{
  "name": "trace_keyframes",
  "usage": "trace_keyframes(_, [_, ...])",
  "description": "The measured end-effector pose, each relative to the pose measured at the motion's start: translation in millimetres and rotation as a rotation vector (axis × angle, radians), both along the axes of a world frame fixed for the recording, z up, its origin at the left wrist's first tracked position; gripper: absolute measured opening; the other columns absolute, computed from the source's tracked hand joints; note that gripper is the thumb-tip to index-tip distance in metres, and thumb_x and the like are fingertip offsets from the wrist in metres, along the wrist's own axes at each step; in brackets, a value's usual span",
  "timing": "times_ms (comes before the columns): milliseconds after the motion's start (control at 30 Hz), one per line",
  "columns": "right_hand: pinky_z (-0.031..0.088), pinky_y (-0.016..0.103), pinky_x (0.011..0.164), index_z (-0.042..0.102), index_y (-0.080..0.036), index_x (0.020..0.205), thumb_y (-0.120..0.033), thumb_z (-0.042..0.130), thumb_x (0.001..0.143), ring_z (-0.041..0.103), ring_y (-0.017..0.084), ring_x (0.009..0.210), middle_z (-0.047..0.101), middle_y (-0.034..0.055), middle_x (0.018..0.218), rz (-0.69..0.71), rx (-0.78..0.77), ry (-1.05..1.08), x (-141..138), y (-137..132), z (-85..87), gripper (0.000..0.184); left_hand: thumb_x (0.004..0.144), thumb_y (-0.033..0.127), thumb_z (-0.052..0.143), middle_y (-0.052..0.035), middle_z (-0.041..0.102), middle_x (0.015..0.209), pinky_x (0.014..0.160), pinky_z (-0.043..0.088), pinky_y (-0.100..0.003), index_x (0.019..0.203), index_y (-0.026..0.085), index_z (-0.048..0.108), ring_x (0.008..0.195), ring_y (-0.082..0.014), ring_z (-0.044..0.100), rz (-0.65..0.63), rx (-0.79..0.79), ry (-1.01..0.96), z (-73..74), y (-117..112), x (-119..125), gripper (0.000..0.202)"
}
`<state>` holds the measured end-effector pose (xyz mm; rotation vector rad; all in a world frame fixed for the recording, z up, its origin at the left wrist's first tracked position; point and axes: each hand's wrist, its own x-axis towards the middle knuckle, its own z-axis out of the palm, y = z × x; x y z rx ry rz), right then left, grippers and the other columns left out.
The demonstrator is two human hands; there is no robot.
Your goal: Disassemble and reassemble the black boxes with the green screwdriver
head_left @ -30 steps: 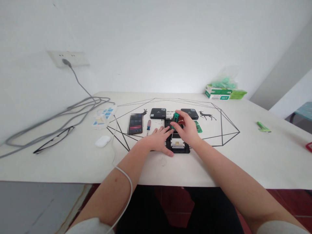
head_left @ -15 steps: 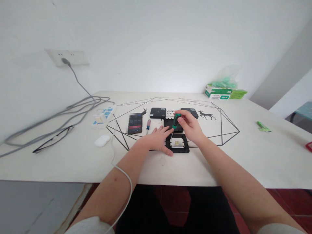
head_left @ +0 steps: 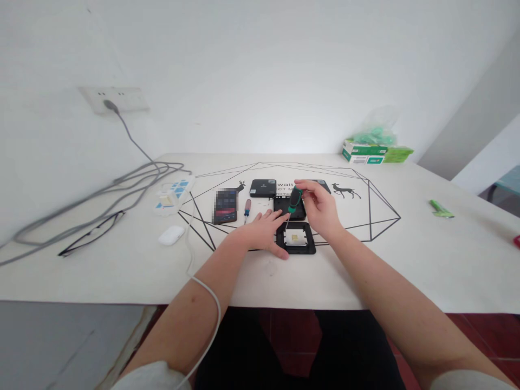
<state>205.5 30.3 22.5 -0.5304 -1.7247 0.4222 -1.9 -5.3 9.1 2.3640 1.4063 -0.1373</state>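
My right hand pinches the top of a green-and-black screwdriver. The screwdriver leans, its thin shaft pointing down at the upper left part of an opened black case. Inside that case lies a silvery plate with a small gold-coloured square. My left hand lies flat with fingers spread, its fingertips and thumb against the case's left side and covering part of it. Just behind, a second black casing half sits partly beneath the screwdriver handle.
Farther back are two closed black boxes, one partly behind my right hand. A second screwdriver and a phone lie left. Beyond them are a white earbud case, power strip, glasses and cables. Green boxes stand back right.
My right fingers have moved up to the end of the screwdriver handle and loosened around it, showing more of the handle. My left hand and the case stay in place.
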Motion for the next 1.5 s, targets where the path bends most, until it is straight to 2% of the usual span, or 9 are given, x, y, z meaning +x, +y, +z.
trace_keyframes(167, [0.057, 0.046, 0.098, 0.058, -0.028, 0.115, -0.033, 0.059, 0.099, 0.072, 0.023, 0.112, 0.069, 0.0092, 0.140, 0.036, -0.140, -0.003, -0.7, -3.4, -3.5, 0.017, 0.066, 0.089, 0.070, -0.0128, -0.004, 0.176, 0.128, 0.006, -0.061, 0.169, 0.027, 0.002, 0.160, -0.0421, -0.007, -0.014, 0.001, -0.006, -2.3, 1.6, -1.8, 0.138])
trace_keyframes(333, [0.058, 0.041, 0.081, 0.045, -0.028, 0.103, -0.038, 0.079, 0.084, 0.072, 0.022, 0.092, 0.077, 0.0086, 0.124, -0.015, -0.169, -0.021, -3.5, -7.1, -2.3, 0.041, 0.064, 0.087, 0.072, -0.0140, -0.003, 0.176, 0.127, 0.006, -0.063, 0.169, 0.027, 0.006, 0.160, -0.0449, -0.005, 0.002, 0.001, -0.008, -2.5, 1.6, -2.1, 0.138])
trace_keyframes(433, [0.059, 0.041, 0.079, 0.041, -0.029, 0.106, -0.036, 0.074, 0.089, 0.072, 0.021, 0.091, 0.077, 0.0087, 0.120, 0.001, -0.176, -0.013, -5.1, -7.5, -4.8, 0.037, 0.065, 0.088, 0.072, -0.0133, -0.001, 0.176, 0.128, 0.006, -0.062, 0.169, 0.028, 0.005, 0.160, -0.0435, -0.005, -0.009, 0.006, -0.021, -3.8, 2.1, -2.9, 0.138])
trace_keyframes(633, [0.063, 0.043, 0.087, 0.049, -0.027, 0.123, -0.024, 0.055, 0.096, 0.074, 0.020, 0.102, 0.062, 0.0132, 0.143, 0.085, -0.142, -0.002, -3.8, -6.8, -6.5, 0.027, 0.067, 0.088, 0.071, -0.0115, -0.002, 0.176, 0.128, 0.006, -0.061, 0.169, 0.029, 0.001, 0.160, -0.0432, -0.006, -0.016, 0.010, -0.017, -4.3, 2.2, -3.5, 0.137])
trace_keyframes(767, [0.062, 0.042, 0.079, 0.058, -0.026, 0.117, -0.015, 0.056, 0.089, 0.065, 0.026, 0.111, 0.062, 0.0123, 0.128, -0.049, 0.037, -0.032, -1.0, -6.2, -0.2, 0.030, 0.067, 0.088, 0.070, -0.0118, -0.003, 0.176, 0.128, 0.006, -0.060, 0.169, 0.028, 0.001, 0.160, -0.0423, -0.006, -0.013, 0.008, -0.027, -4.5, 1.5, -3.3, 0.137])
trace_keyframes(867, [0.060, 0.040, 0.073, 0.061, -0.025, 0.114, -0.012, 0.057, 0.085, 0.064, 0.025, 0.101, 0.062, 0.0109, 0.117, -0.121, 0.109, -0.055, 0.5, -5.4, 3.7, 0.032, 0.066, 0.089, 0.070, -0.0123, -0.003, 0.176, 0.129, 0.006, -0.060, 0.169, 0.026, 0.001, 0.161, -0.0417, -0.007, -0.011, 0.002, -0.027, -4.6, 1.3, -3.2, 0.139])
trace_keyframes(1167, [0.060, 0.039, 0.079, 0.059, -0.026, 0.109, -0.026, 0.067, 0.090, 0.067, 0.021, 0.094, 0.070, 0.0067, 0.112, -0.108, -0.050, 0.019, 0.7, -4.2, -0.1, 0.021, 0.066, 0.088, 0.070, -0.0118, -0.004, 0.176, 0.129, 0.006, -0.059, 0.169, 0.028, 0.001, 0.160, -0.0414, -0.008, -0.003, -0.011, -0.008, 1.2, -1.2, -1.5, 0.138])
trace_keyframes(1300, [0.062, 0.042, 0.086, 0.056, -0.027, 0.104, -0.036, 0.080, 0.084, 0.069, 0.022, 0.100, 0.067, 0.0078, 0.122, -0.060, -0.129, 0.061, -1.1, -4.1, -4.5, 0.033, 0.067, 0.087, 0.070, -0.0108, -0.003, 0.176, 0.128, 0.007, -0.061, 0.169, 0.029, 0.001, 0.160, -0.0419, -0.007, 0.002, -0.016, -0.001, 2.0, -1.7, -0.7, 0.136])
trace_keyframes(1500, [0.063, 0.039, 0.083, 0.058, -0.029, 0.115, -0.033, 0.064, 0.096, 0.069, 0.022, 0.109, 0.060, 0.0094, 0.129, 0.043, -0.129, 0.056, -2.5, -3.8, -6.5, 0.021, 0.066, 0.089, 0.069, -0.0114, -0.003, 0.176, 0.128, 0.006, -0.061, 0.169, 0.030, 0.002, 0.160, -0.0429, -0.008, -0.001, -0.011, -0.008, 2.5, -1.4, -0.6, 0.137])
